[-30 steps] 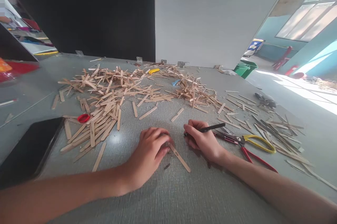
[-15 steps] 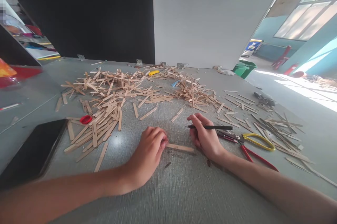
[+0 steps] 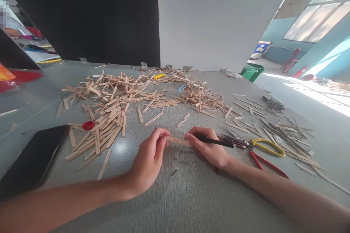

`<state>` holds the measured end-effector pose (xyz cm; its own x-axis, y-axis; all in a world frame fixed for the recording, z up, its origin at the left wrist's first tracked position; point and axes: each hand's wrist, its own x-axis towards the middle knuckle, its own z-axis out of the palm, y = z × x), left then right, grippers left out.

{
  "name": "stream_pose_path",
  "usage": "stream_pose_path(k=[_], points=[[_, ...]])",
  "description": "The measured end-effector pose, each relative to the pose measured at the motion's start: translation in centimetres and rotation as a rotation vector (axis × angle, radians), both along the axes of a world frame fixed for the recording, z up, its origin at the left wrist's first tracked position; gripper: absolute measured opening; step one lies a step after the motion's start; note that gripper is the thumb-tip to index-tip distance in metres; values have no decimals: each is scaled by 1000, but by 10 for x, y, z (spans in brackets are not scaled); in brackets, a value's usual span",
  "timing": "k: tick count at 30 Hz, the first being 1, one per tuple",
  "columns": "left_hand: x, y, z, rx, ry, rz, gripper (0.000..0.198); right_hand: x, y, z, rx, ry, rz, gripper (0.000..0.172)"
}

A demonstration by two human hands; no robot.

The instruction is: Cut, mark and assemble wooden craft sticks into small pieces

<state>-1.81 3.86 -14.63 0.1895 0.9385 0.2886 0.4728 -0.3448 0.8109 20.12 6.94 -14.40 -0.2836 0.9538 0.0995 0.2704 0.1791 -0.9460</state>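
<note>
A wooden craft stick (image 3: pixel 177 140) with a small drawn rectangle on it spans the gap between my hands, raised a little above the grey table (image 3: pixel 175 196). My left hand (image 3: pixel 151 156) pinches its left end between thumb and fingers. At the other end, my right hand (image 3: pixel 207 145) is closed on the stick with thumb and fingers. That same hand also keeps a black pen (image 3: pixel 218 142), which points back to the right; its tip is hidden by the fingers. Pliers (image 3: pixel 248 144) with one yellow and one red handle lie just right of my right hand.
Loose craft sticks (image 3: pixel 112 109) are heaped at the back and left. A black phone (image 3: pixel 35 156) lies at left, near a red ring-shaped piece (image 3: pixel 88 125). Thin strips (image 3: pixel 290 142) are scattered at right. Upright panels (image 3: pixel 213 18) close off the table's far side.
The craft stick has been lifted off the table. My right hand has moved left, taken its right end, and the pen has swung to point back to the right.
</note>
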Motion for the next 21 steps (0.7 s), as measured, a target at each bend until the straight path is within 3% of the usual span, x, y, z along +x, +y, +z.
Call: stream_pose_path(k=[6, 9, 14, 21], points=[[1, 0, -1, 40, -55, 9, 12, 2, -4, 3, 70, -105, 278, 23], [2, 0, 2, 2, -67, -57, 12, 3, -7, 3, 162, -158, 376, 20], [2, -2, 2, -54, 3, -170, 18, 0, -8, 3, 220, -198, 335, 24], [7, -5, 1, 109, 380, -67, 44, -2, -8, 0, 136, -98, 51, 27]])
